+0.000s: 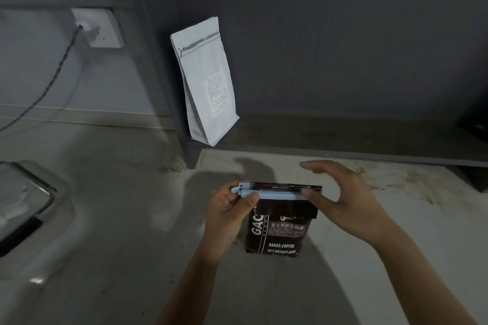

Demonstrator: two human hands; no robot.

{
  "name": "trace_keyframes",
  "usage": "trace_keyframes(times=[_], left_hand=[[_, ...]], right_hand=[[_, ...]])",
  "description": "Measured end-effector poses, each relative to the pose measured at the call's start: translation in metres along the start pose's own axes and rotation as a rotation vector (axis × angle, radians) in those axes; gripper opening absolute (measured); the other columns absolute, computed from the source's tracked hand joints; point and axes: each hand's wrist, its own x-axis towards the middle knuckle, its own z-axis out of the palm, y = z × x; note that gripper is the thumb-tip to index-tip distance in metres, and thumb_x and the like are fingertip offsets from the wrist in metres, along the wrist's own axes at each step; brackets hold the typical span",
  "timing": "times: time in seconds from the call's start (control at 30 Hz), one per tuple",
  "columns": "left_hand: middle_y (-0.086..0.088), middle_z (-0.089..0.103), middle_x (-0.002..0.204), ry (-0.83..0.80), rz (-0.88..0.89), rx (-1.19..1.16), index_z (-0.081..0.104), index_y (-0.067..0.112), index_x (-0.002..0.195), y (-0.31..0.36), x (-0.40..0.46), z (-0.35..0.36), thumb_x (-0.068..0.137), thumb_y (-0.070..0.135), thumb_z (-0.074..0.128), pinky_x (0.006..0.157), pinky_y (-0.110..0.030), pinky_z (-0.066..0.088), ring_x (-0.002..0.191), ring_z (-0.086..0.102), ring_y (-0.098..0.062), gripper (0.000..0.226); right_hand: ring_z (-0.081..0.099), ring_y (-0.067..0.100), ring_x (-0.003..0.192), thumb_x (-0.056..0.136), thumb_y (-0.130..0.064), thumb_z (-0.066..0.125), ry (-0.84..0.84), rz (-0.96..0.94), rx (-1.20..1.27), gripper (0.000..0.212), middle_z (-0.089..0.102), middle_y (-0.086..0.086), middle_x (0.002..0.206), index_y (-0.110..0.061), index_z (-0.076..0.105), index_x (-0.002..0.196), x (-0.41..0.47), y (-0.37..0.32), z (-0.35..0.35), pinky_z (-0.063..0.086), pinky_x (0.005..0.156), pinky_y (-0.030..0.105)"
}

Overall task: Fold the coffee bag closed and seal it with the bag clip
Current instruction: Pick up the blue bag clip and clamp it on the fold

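A dark brown coffee bag (277, 232) with white lettering stands upright on the grey counter in front of me. Its top is folded over, and a long pale blue bag clip (274, 195) lies across the fold. My left hand (227, 214) pinches the clip's left end between thumb and fingers. My right hand (346, 200) presses its thumb on the clip's right end at the bag's corner, the other fingers spread above and behind the bag.
A white coffee bag (206, 84) leans against the dark wall behind. A wall socket (97, 28) with a plugged cable is at the upper left. A glass-lidded appliance (21, 200) sits at the left edge. A dark ledge (369, 137) runs along the wall.
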Motion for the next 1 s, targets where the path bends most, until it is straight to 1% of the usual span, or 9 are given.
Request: trace_keyframes(times=[0.1,0.17,0.23,0.3,0.43,0.6,0.87,0.93,1.0], left_hand=[[0.003,0.076,0.07,0.008,0.03,0.011,0.065,0.011,0.083,0.0,-0.001,0.001,0.074,-0.002,0.066,0.06,-0.015,0.053,0.067,0.069,-0.007,0.016],[0.004,0.075,0.068,0.01,0.05,0.025,0.069,0.019,0.077,0.002,-0.002,0.002,0.07,0.007,0.07,0.059,-0.015,0.053,0.064,0.067,-0.006,0.014],[0.006,0.074,0.067,0.02,0.075,0.071,0.071,0.026,0.074,0.002,-0.003,0.0,0.066,0.017,0.074,0.06,-0.015,0.053,0.064,0.067,-0.006,0.012],[0.008,0.075,0.071,0.022,0.103,0.138,0.071,0.032,0.076,0.0,-0.003,-0.004,0.066,0.031,0.078,0.062,-0.018,0.053,0.067,0.068,-0.007,0.013],[0.007,0.074,0.08,-0.027,0.143,0.23,0.068,0.032,0.083,0.001,-0.003,-0.009,0.067,0.057,0.068,0.069,-0.021,0.053,0.077,0.069,-0.011,0.03],[0.009,0.074,0.074,0.017,0.142,0.236,0.069,0.03,0.077,-0.001,-0.002,-0.006,0.07,0.039,0.065,0.062,-0.015,0.051,0.069,0.068,-0.007,0.012],[0.011,0.073,0.069,0.108,0.132,0.252,0.069,0.032,0.071,-0.005,-0.001,-0.002,0.067,0.041,0.064,0.061,-0.015,0.05,0.066,0.066,-0.005,0.011],[0.009,0.075,0.074,0.102,0.117,0.303,0.07,0.032,0.076,-0.001,-0.003,-0.001,0.069,0.042,0.063,0.066,-0.018,0.052,0.072,0.068,-0.006,0.014],[0.007,0.074,0.082,0.117,0.163,0.488,0.07,0.027,0.086,0.005,-0.005,-0.005,0.072,0.045,0.061,0.074,-0.021,0.051,0.083,0.067,-0.006,0.024]], right_hand=[[0.053,0.009,0.108,0.081,-0.048,0.054,-0.073,-0.109,-0.167,0.044,0.062,-0.007,0.117,-0.024,0.054,0.117,0.013,-0.033,0.008,0.04,0.091,0.022],[0.058,0.017,0.102,0.081,-0.057,0.045,-0.147,-0.129,-0.259,0.046,0.066,-0.002,0.11,-0.023,0.057,0.11,0.019,-0.041,0.022,0.047,0.085,0.033],[0.06,0.019,0.09,0.08,-0.059,0.042,-0.203,-0.13,-0.334,0.045,0.065,-0.002,0.1,-0.023,0.056,0.102,0.022,-0.041,0.035,0.048,0.074,0.033],[0.061,0.02,0.084,0.08,-0.059,0.042,-0.206,-0.139,-0.375,0.045,0.063,-0.002,0.099,-0.022,0.056,0.102,0.023,-0.036,0.044,0.047,0.071,0.033],[0.062,0.026,0.079,0.083,-0.054,0.046,-0.121,-0.194,-0.413,0.041,0.064,0.001,0.093,-0.018,0.058,0.098,0.024,-0.028,0.052,0.045,0.067,0.032],[0.061,0.023,0.061,0.083,-0.048,0.048,-0.015,-0.221,-0.452,0.033,0.068,0.0,0.071,-0.017,0.059,0.083,0.02,-0.026,0.061,0.047,0.058,0.032],[0.059,0.019,0.053,0.08,-0.049,0.041,0.039,-0.198,-0.413,0.035,0.067,-0.002,0.062,-0.019,0.059,0.077,0.02,-0.024,0.066,0.049,0.053,0.032],[0.06,0.02,0.054,0.08,-0.049,0.042,0.05,-0.196,-0.401,0.035,0.067,-0.002,0.063,-0.018,0.059,0.077,0.02,-0.023,0.067,0.05,0.054,0.032],[0.06,0.021,0.054,0.08,-0.048,0.043,0.067,-0.188,-0.403,0.035,0.066,-0.002,0.062,-0.017,0.059,0.076,0.021,-0.023,0.067,0.05,0.054,0.032]])
